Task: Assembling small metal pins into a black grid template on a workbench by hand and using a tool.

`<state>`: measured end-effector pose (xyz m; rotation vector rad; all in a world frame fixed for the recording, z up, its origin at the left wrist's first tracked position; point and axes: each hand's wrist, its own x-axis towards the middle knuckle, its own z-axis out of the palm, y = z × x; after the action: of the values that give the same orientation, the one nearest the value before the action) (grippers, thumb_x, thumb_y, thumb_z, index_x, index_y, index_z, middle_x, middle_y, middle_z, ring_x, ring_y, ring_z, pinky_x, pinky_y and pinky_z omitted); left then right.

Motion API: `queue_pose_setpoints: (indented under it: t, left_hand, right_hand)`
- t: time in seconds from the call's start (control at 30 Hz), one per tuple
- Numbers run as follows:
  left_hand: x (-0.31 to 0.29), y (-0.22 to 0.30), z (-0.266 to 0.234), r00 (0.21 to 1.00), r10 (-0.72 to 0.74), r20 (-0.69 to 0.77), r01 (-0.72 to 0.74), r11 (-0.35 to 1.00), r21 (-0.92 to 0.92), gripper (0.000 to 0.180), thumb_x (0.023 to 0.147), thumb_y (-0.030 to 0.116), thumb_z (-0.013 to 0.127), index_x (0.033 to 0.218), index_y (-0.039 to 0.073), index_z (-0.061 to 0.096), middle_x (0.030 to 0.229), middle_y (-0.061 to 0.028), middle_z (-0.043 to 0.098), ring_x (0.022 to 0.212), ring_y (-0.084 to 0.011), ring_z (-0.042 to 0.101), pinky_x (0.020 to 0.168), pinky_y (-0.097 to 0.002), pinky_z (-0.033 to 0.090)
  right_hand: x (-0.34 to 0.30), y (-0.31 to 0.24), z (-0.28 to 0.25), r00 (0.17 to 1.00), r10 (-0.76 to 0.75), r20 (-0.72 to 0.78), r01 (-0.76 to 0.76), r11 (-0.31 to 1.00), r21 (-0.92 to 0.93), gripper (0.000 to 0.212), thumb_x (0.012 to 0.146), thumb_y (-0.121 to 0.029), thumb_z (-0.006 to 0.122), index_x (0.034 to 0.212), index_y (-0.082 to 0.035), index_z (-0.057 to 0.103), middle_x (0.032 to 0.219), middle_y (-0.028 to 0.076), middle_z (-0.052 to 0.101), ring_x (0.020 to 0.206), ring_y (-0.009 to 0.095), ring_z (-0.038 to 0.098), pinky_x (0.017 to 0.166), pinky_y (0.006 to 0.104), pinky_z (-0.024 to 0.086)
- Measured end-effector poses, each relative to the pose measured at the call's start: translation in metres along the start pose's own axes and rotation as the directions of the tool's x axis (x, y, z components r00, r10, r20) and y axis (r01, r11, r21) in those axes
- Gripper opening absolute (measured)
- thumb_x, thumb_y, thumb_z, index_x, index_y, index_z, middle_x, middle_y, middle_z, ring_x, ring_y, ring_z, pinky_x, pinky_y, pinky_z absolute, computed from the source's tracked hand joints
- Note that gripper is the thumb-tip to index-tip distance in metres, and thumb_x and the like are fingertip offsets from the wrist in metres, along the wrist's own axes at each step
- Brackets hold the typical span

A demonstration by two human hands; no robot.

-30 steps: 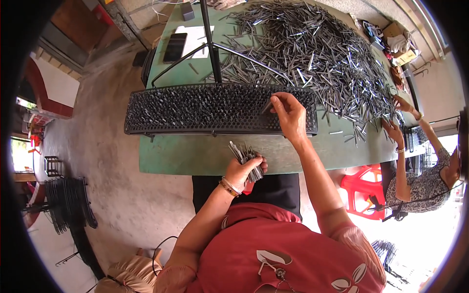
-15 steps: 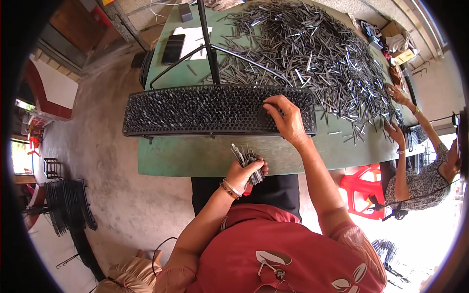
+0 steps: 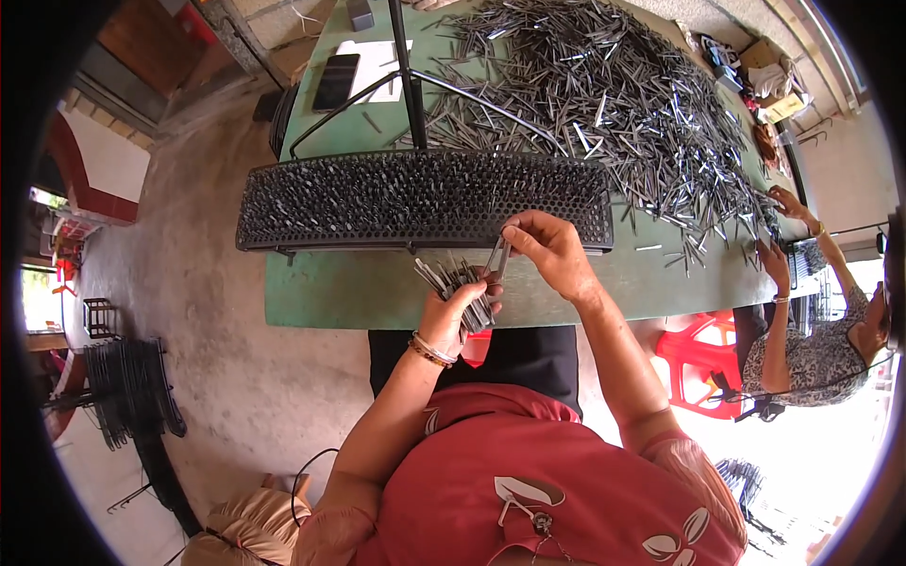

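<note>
Left hand: the person's left hand (image 3: 461, 307), just before the rack, curls closed around a strip bundle (image 3: 444, 275), thumb across it.
Right hand: the right hand (image 3: 557, 257), at the rack's near edge, pinches slim strips (image 3: 498, 257) between thumb and fingertips; their count cannot be told.
Rack: the black rack (image 3: 453, 228) is long and perforated, dark upright pieces bristling from many holes.
Heap: glossy, narrow dark strips (image 3: 613, 94) lie tangled beyond the rack, toward its right.
Surface: green tabletop (image 3: 340, 288) beneath the rack.
Room: mottled concrete floor (image 3: 217, 302) left of the rack; red plastic stool (image 3: 698, 358) rightward.
</note>
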<state>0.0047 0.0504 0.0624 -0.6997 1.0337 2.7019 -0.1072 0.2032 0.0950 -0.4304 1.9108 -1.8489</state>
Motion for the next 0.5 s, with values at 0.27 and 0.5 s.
queue_pose_setpoints:
  t: [0.27,0.5]
  left_hand:
    - [0.000,-0.008,0.008,0.997,0.067,-0.035,-0.065,0.997,0.043,0.024,0.080,0.004,0.072,0.100,0.000,0.060,0.090,-0.0072,0.065,0.073,-0.0139,0.064,0.062,-0.0289,0.056]
    - [0.005,-0.016,0.010,0.993,0.096,-0.065,-0.089,0.991,0.104,0.022,0.080,0.006,0.072,0.098,0.001,0.060,0.083,-0.0040,0.063,0.069,-0.0115,0.062,0.060,-0.0277,0.055]
  right_hand:
    - [-0.005,0.006,-0.003,1.000,0.028,-0.003,-0.028,0.999,0.040,0.019,0.093,-0.012,0.059,0.104,0.004,0.060,0.089,0.004,0.063,0.081,0.009,0.059,0.073,0.0250,0.051]
    - [-0.009,0.006,-0.008,0.999,0.012,0.049,-0.011,0.999,-0.033,0.019,0.093,-0.011,0.059,0.104,0.004,0.059,0.091,0.004,0.062,0.082,0.009,0.059,0.073,0.0248,0.051]
